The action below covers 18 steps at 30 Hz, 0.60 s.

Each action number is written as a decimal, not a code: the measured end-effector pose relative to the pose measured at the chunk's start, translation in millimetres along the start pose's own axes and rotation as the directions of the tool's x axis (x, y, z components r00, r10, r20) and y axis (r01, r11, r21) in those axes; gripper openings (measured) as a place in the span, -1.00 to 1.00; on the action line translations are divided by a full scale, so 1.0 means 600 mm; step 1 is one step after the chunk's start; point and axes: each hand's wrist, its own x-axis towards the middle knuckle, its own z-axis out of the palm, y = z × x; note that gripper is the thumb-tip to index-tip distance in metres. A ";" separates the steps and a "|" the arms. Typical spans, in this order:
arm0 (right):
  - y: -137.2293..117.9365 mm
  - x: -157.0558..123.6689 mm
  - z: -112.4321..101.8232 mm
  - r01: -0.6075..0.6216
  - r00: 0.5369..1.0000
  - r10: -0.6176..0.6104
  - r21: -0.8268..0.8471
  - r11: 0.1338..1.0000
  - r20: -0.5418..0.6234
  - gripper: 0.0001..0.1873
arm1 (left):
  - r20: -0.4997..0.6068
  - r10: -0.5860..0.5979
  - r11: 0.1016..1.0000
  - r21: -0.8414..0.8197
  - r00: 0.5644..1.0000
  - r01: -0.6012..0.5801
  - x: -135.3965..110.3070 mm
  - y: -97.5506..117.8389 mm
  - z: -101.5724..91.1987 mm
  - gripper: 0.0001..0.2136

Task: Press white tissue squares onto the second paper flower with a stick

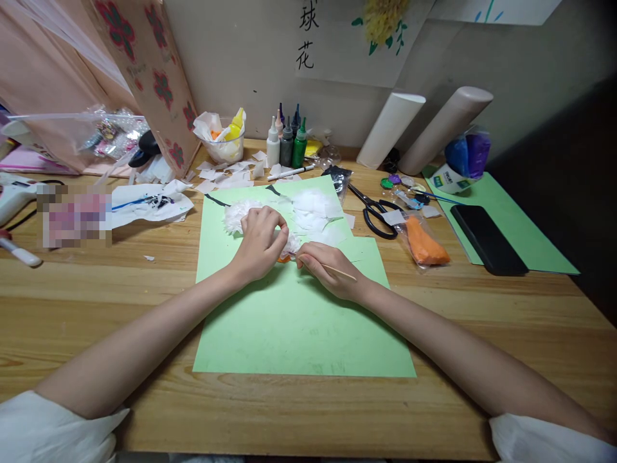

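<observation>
My right hand [332,270] is closed round a thin wooden stick [340,272], whose tip end meets a small ruffled white tissue piece [292,245]. A bit of orange [284,259] shows under that piece. My left hand [260,243] is bent over the piece's left side with fingers closed; what they pinch is hidden. Behind the left hand lies a fluffy white tissue ball [237,215], partly covered. A stack of white tissue squares [315,212] rests farther back. All of this is on light green paper [299,328], which has dark painted strokes near its top edge.
Black scissors [378,215], a bag of orange clay [424,243] and a black phone [488,239] lie to the right. Paint bottles [299,145] and a plastic cup [224,148] stand behind, near tissue scraps [231,175]. A stained tissue [152,206] lies left.
</observation>
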 end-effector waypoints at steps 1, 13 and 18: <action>0.000 0.001 -0.001 -0.003 1.000 0.003 0.016 1.000 -0.003 -0.63 | 0.001 -0.001 1.000 0.000 1.000 0.001 0.000 0.000 0.000 -0.88; -0.017 0.007 0.008 -0.118 0.991 0.120 0.028 0.993 -0.052 -0.69 | 0.003 -0.004 1.000 -0.001 1.000 0.004 0.001 0.001 -0.001 -0.87; -0.014 0.003 0.007 -0.114 0.989 0.124 0.126 0.985 -0.079 -0.66 | 0.006 -0.003 1.000 -0.005 1.000 0.003 0.001 0.000 -0.001 -0.87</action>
